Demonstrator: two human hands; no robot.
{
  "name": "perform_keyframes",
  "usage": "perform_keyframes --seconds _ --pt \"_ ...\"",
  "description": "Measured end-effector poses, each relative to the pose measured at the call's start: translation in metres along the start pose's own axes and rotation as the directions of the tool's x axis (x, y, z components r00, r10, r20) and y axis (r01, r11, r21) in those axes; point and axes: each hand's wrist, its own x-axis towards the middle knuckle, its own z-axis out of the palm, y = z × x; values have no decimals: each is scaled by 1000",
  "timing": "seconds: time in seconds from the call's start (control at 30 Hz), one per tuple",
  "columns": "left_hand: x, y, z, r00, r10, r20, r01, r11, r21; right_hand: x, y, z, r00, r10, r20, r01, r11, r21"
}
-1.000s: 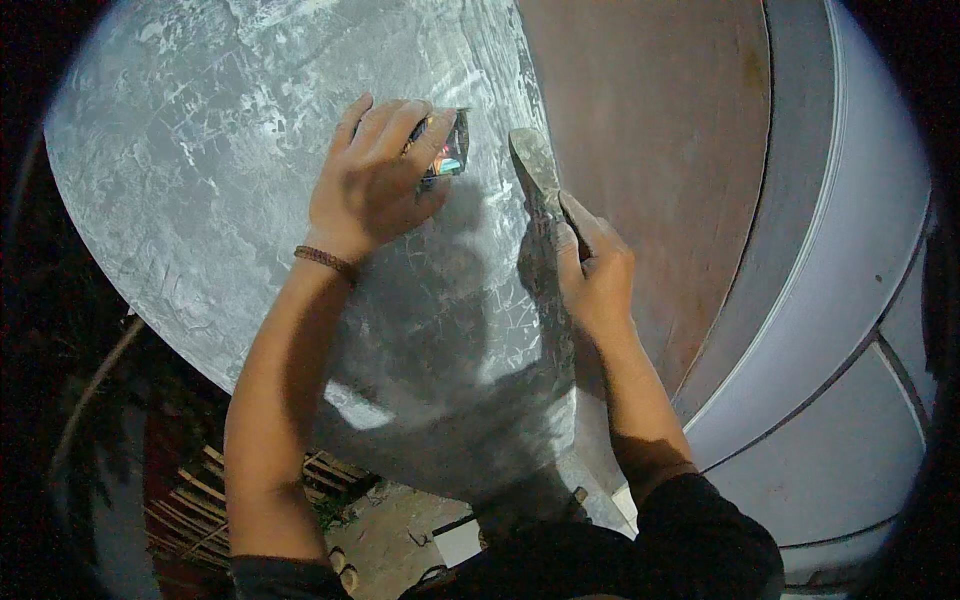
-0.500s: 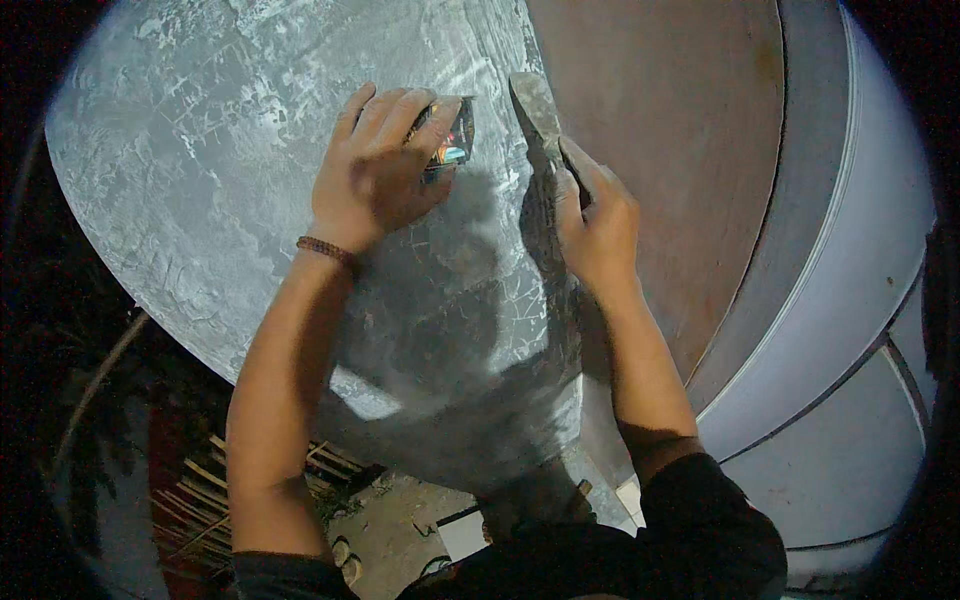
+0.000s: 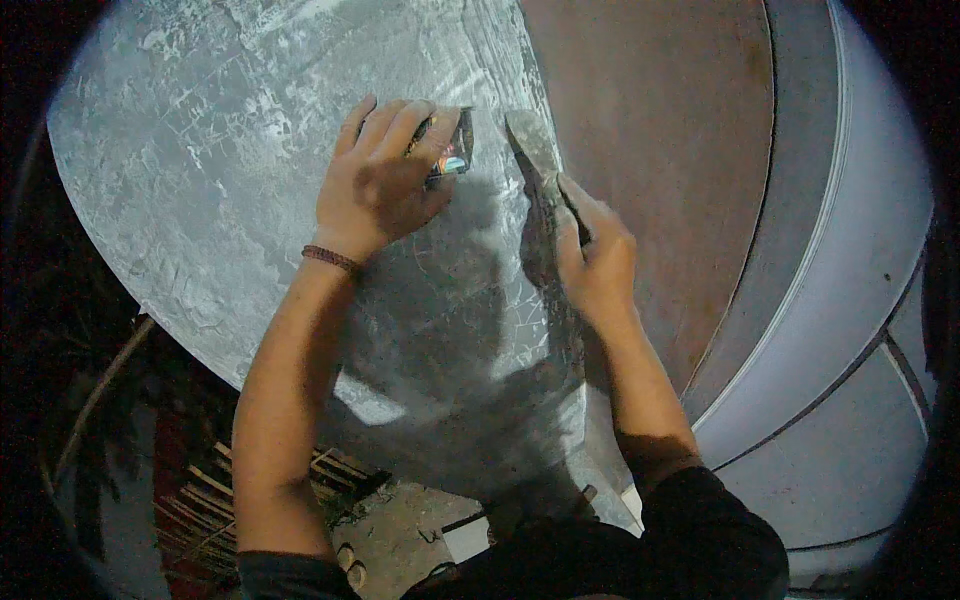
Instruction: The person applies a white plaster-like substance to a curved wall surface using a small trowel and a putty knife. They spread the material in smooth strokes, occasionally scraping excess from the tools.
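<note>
Grey mottled surface (image 3: 230, 240). Right hand (image 3: 600, 250) gripping scraper (image 3: 535, 143); left hand (image 3: 375, 185) curled over dark packet (image 3: 462, 150). Scraper: long axis slanting up-left from right hand, nearer one; blade by surface's right edge. Packet: left of blade, apart.

Grey surface (image 3: 230, 200), patchy with whitish streaks. Left hand (image 3: 380, 180), bracelet (image 3: 332, 259) at wrist, over its upper middle, gripping a small dark printed piece (image 3: 458, 150). Right hand (image 3: 600, 255) at its right edge, gripping a scraper (image 3: 534, 143), blade angled up and left; blade contact unclear. Brown panel (image 3: 660, 150) adjoins it on the right; pale curved panels (image 3: 850, 290) farther right of it. Below it, toward the left: light slats (image 3: 206, 490), then sandals (image 3: 355, 574) on the ground (image 3: 400, 518).
</note>
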Motion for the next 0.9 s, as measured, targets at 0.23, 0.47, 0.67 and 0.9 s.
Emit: perform_keyframes --seconds 0.23,0.47,0.67,0.9 --pt "-2 -2 4 1000 -5 -23 4 1000 -15 5 2 2 993 -86 -79 92 993 78" --pt "-2 -3 7 998 26 -56 -26 1000 -1 0 7 2 983 -163 -88 164 986 8" --pt "-2 -3 5 997 40 -69 -42 999 -30 6 4 4 999 25 35 -23 998 -54" --pt "-3 -4 7 997 40 -71 -42 999 -24 18 -3 5 982 -140 -129 153 984 93"
